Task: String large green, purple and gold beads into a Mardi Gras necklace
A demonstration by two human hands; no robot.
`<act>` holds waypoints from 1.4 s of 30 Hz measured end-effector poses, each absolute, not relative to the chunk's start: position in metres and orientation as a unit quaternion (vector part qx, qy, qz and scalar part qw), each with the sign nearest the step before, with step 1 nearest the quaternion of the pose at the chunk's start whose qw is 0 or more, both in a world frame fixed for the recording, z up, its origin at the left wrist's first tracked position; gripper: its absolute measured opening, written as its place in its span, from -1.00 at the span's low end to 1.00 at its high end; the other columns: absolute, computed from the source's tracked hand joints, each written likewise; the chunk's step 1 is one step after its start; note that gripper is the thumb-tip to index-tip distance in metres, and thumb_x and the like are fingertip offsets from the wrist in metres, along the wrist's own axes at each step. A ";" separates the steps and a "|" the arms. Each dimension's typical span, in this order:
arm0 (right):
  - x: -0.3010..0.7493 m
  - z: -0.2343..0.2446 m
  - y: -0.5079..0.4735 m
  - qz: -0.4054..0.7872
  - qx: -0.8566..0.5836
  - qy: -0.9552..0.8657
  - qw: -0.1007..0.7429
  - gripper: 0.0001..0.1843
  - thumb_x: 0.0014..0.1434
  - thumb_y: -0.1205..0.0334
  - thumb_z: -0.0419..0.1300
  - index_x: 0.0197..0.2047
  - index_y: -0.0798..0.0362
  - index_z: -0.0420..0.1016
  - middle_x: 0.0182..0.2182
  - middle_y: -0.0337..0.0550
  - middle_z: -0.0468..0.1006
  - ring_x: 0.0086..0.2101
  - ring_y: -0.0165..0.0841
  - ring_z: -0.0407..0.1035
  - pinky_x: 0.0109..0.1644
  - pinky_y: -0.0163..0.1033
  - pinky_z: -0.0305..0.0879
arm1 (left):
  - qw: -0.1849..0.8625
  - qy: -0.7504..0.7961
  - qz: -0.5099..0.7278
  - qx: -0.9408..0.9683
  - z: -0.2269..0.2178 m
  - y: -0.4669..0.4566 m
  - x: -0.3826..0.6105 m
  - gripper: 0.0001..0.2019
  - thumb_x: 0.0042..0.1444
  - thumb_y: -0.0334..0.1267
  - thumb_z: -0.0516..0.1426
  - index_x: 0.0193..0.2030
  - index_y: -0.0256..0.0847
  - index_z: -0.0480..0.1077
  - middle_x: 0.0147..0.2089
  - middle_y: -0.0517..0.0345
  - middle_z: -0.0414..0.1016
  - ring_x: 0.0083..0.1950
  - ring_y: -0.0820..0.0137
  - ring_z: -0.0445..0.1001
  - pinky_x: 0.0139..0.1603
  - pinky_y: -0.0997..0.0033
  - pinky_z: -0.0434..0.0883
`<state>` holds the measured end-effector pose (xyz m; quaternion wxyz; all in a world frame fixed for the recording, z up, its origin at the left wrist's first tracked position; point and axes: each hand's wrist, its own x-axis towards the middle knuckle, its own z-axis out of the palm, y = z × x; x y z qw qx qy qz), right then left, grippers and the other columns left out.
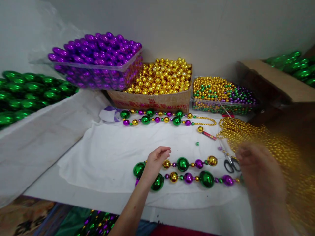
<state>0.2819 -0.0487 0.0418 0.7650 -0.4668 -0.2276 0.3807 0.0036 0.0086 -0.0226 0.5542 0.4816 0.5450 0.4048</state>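
A bead strand (187,170) of large green, purple and gold balls lies doubled on the white cloth (108,154). My left hand (157,160) hovers over its left end, fingers loosely curled with nothing visible in them. My right hand (256,167) is smeared by motion at the strand's right end, beside small black-handled scissors (231,163); its fingers cannot be read. A second finished strand (157,117) lies further back.
Behind stand a clear tub of purple balls (98,62), a cardboard box of gold balls (159,82) and a tub of small mixed beads (219,93). Green balls (27,91) lie at the left. A heap of small gold bead strings (270,144) fills the right. Loose beads (199,129) sit mid-cloth.
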 end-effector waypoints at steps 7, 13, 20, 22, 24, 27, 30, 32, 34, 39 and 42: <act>0.279 0.045 -0.050 0.373 -0.468 -0.233 0.767 -0.89 -0.01 0.31 0.31 -0.38 0.10 0.46 -0.38 -0.21 0.49 -0.42 -0.48 0.35 -0.42 -0.38 0.27 | 0.558 0.544 0.410 0.474 -0.022 0.005 -0.002 -0.70 -0.01 -0.08 0.23 -0.20 -0.23 0.52 -0.17 0.06 0.58 -0.17 0.30 0.53 -0.02 0.25 0.45; 0.279 0.045 -0.050 0.371 -0.471 -0.236 0.764 -0.87 -0.02 0.30 0.32 -0.37 0.10 0.46 -0.37 -0.20 0.50 -0.41 -0.47 0.36 -0.40 -0.38 0.28 | 0.558 0.554 0.419 0.454 -0.022 0.003 -0.006 -0.69 -0.04 -0.06 0.25 -0.23 -0.22 0.52 -0.17 0.06 0.58 -0.16 0.30 0.52 -0.04 0.26 0.47; 0.278 0.045 -0.050 0.375 -0.479 -0.225 0.761 -0.89 -0.02 0.32 0.30 -0.38 0.10 0.46 -0.37 -0.20 0.51 -0.40 -0.48 0.36 -0.40 -0.39 0.29 | 0.573 0.553 0.418 0.437 -0.024 0.003 -0.008 -0.70 -0.04 -0.08 0.25 -0.22 -0.23 0.51 -0.17 0.08 0.58 -0.19 0.35 0.53 -0.03 0.31 0.45; 0.279 0.045 -0.049 0.371 -0.482 -0.225 0.761 -0.90 -0.01 0.32 0.30 -0.38 0.10 0.46 -0.37 -0.20 0.50 -0.40 -0.47 0.36 -0.40 -0.39 0.29 | 0.572 0.552 0.418 0.439 -0.025 0.004 -0.008 -0.70 -0.03 -0.07 0.25 -0.22 -0.23 0.51 -0.17 0.07 0.58 -0.19 0.34 0.53 -0.03 0.30 0.45; 0.279 0.045 -0.048 0.371 -0.483 -0.225 0.761 -0.91 -0.01 0.32 0.30 -0.39 0.09 0.46 -0.39 -0.22 0.49 -0.42 -0.48 0.35 -0.41 -0.39 0.28 | 0.569 0.555 0.419 0.439 -0.025 0.004 -0.008 -0.68 -0.05 -0.06 0.26 -0.22 -0.24 0.52 -0.17 0.06 0.58 -0.18 0.32 0.53 -0.04 0.28 0.45; 0.279 0.045 -0.047 0.373 -0.471 -0.240 0.763 -0.90 0.00 0.31 0.31 -0.41 0.08 0.45 -0.40 -0.22 0.49 -0.44 -0.48 0.33 -0.41 -0.37 0.25 | 0.565 0.560 0.420 0.436 -0.026 0.005 -0.009 -0.66 -0.07 -0.04 0.27 -0.22 -0.24 0.52 -0.17 0.05 0.58 -0.18 0.30 0.53 -0.04 0.27 0.45; 0.279 0.044 -0.046 0.372 -0.459 -0.251 0.767 -0.89 0.00 0.30 0.31 -0.42 0.09 0.44 -0.41 -0.20 0.49 -0.45 -0.47 0.33 -0.42 -0.36 0.23 | 0.568 0.563 0.414 0.435 -0.027 0.006 -0.010 -0.65 -0.07 -0.04 0.27 -0.21 -0.24 0.52 -0.16 0.05 0.59 -0.19 0.31 0.54 -0.04 0.29 0.45; 0.279 0.042 -0.045 0.373 -0.455 -0.249 0.769 -0.89 0.01 0.30 0.31 -0.42 0.09 0.44 -0.41 -0.20 0.50 -0.45 -0.47 0.33 -0.42 -0.35 0.22 | 0.569 0.564 0.412 0.434 -0.027 0.006 -0.010 -0.65 -0.07 -0.04 0.27 -0.21 -0.24 0.52 -0.16 0.06 0.59 -0.20 0.32 0.54 -0.05 0.31 0.44; 0.280 0.041 -0.045 0.376 -0.453 -0.248 0.769 -0.90 0.02 0.30 0.30 -0.41 0.09 0.44 -0.39 -0.21 0.50 -0.44 -0.48 0.33 -0.41 -0.35 0.23 | 0.567 0.566 0.412 0.435 -0.028 0.006 -0.011 -0.66 -0.07 -0.04 0.27 -0.20 -0.23 0.52 -0.16 0.06 0.59 -0.20 0.32 0.55 -0.06 0.32 0.45; 0.282 0.042 -0.046 0.371 -0.458 -0.245 0.770 -0.86 -0.01 0.28 0.33 -0.39 0.10 0.45 -0.40 -0.20 0.51 -0.45 -0.47 0.34 -0.44 -0.36 0.24 | 0.558 0.571 0.414 0.437 -0.029 0.007 -0.014 -0.66 -0.06 -0.04 0.27 -0.20 -0.21 0.52 -0.15 0.06 0.60 -0.17 0.30 0.54 -0.07 0.32 0.46; 0.283 0.043 -0.047 0.371 -0.455 -0.241 0.773 -0.90 0.01 0.31 0.31 -0.38 0.10 0.46 -0.39 -0.20 0.51 -0.44 -0.46 0.35 -0.44 -0.36 0.25 | 0.559 0.571 0.413 0.437 -0.028 0.008 -0.015 -0.66 -0.06 -0.03 0.27 -0.21 -0.21 0.52 -0.16 0.07 0.60 -0.18 0.30 0.54 -0.09 0.33 0.46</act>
